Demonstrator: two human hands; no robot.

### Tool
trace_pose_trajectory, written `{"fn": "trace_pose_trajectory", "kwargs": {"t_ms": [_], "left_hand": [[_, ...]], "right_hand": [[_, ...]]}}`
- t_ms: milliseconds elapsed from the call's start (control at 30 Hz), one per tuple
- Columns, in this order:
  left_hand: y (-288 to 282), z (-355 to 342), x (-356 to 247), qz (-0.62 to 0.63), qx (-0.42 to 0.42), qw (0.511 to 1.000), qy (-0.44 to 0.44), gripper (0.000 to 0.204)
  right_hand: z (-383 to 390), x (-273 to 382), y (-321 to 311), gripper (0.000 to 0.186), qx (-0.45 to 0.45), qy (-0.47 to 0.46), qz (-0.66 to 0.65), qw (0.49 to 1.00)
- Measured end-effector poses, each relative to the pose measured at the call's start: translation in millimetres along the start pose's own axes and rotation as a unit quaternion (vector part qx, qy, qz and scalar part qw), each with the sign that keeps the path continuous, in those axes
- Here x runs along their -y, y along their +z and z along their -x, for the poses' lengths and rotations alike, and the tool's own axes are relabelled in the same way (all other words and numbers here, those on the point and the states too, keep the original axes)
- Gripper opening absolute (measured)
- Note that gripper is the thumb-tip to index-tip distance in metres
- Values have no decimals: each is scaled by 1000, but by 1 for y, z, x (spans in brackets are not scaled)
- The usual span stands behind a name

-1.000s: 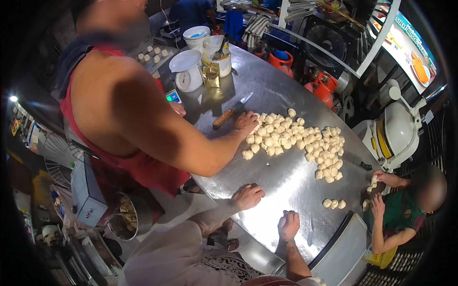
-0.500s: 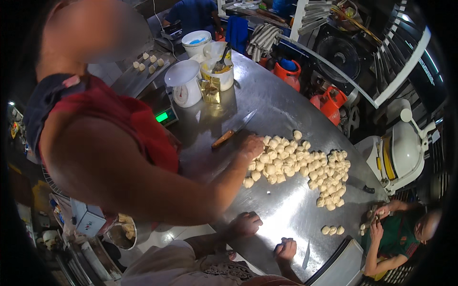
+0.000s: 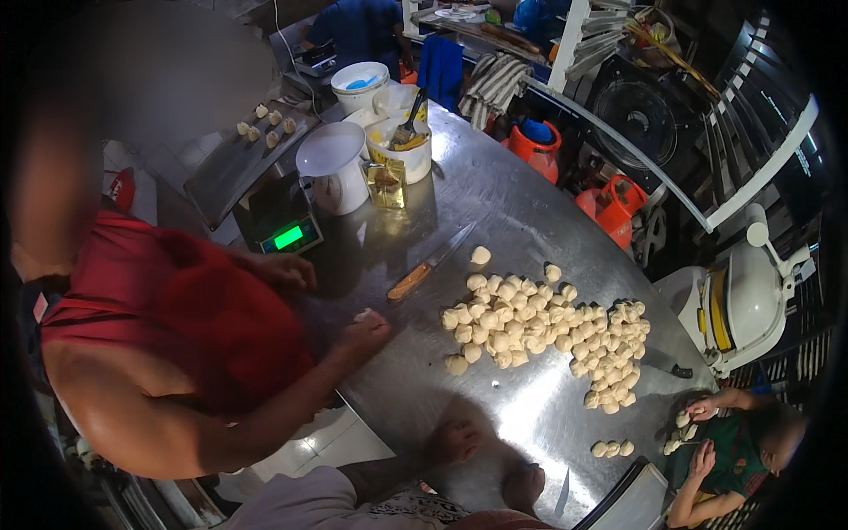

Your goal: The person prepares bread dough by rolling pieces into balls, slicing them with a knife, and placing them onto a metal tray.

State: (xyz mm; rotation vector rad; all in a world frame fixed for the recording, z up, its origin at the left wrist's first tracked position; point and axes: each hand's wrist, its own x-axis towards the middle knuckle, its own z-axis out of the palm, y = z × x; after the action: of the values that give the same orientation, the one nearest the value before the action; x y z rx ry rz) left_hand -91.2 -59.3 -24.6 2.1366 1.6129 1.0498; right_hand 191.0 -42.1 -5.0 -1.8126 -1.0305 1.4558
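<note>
My left hand (image 3: 452, 441) rests at the near edge of the steel table (image 3: 473, 380), loosely closed, with nothing visible in it. To its right my right hand (image 3: 523, 485) is curled in shadow near the same edge. A knife blade (image 3: 563, 495) lies just beside it. Farther off, a large heap of small dough balls (image 3: 521, 322) spreads over the table, out of reach of both hands. One dough ball (image 3: 480, 255) sits apart, beyond the heap. Three more balls (image 3: 612, 449) lie in a row to the right of my hands.
At left stands a person in a red apron (image 3: 177, 318), one hand (image 3: 364, 331) over the table. A wooden-handled knife (image 3: 424, 269), scale (image 3: 290, 237) and white tubs (image 3: 334, 168) lie beyond. Another person (image 3: 733, 450) handles dough at right. Orange gas cylinders (image 3: 614, 208) stand behind.
The person at left has drawn an arm back from the heap, and a lone dough ball now lies beyond it. My hands have shifted slightly toward me.
</note>
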Motion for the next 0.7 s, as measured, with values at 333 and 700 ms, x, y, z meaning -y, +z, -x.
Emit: {"fn": "trace_pose_trajectory", "kwargs": {"t_ms": [333,700], "left_hand": [[-1,-7,-3,33,-52,998,0,10],[-66,-63,-15,248,77,966,4,31]], "right_hand": [[-21,-24,-18,22,-14,-489,379,785],[-4,299,-21,33,63,-450,259,852]]}}
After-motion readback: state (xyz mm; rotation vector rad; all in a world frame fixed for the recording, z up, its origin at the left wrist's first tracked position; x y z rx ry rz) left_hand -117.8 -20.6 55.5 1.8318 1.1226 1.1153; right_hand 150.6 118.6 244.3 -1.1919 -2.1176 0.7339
